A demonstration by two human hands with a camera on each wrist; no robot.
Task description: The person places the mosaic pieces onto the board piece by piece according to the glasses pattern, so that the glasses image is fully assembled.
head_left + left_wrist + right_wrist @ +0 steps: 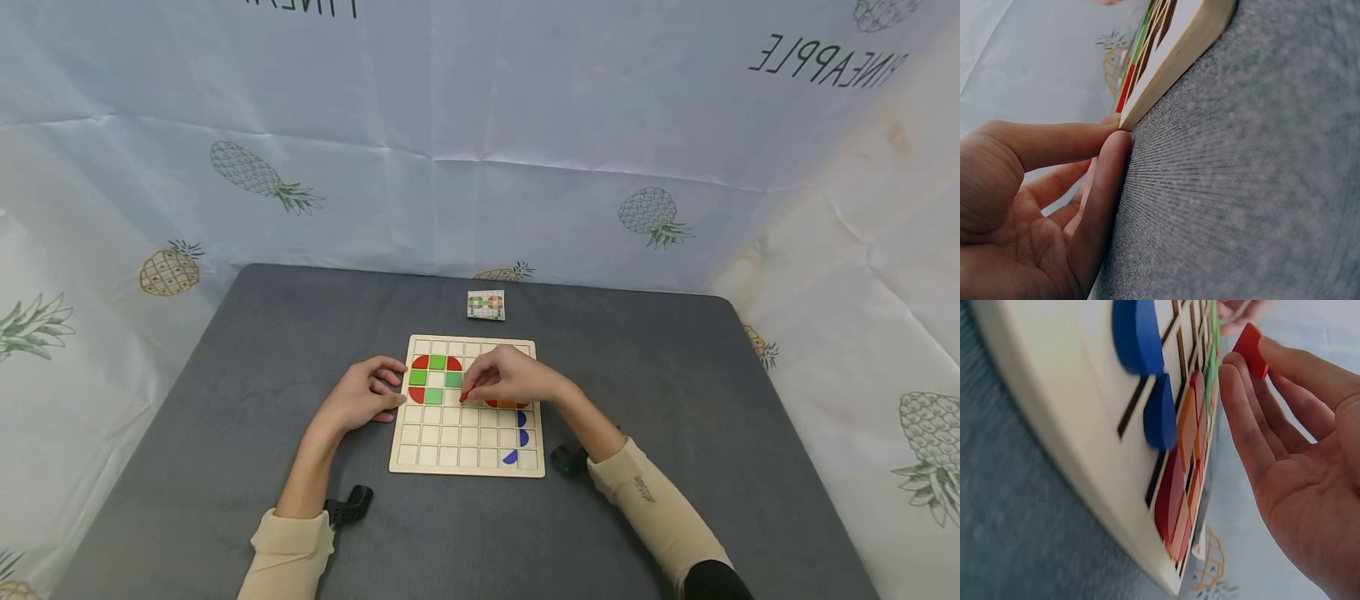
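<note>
A pale wooden grid board (431, 457) lies on the dark grey table. At its left edge, my left hand (356, 396) holds the rim between thumb and finger, as the left wrist view shows close up. My right hand (510, 375) is over the board's middle and pinches a small red piece (1250, 350) between thumb and fingertips. Green squares (437, 362) and rounded red pieces (416, 395) form a ring on the board's left. Red and orange pieces (1186, 425) sit partly hidden under the right hand. Several blue rounded pieces (522, 437) lie at the lower right.
A small printed card (486, 305) with a coloured grid pattern lies beyond the board, near the table's far edge. Black wrist devices (350, 505) show beside both forearms. White cloth with pineapple prints (450, 208) hangs behind the table (187, 433).
</note>
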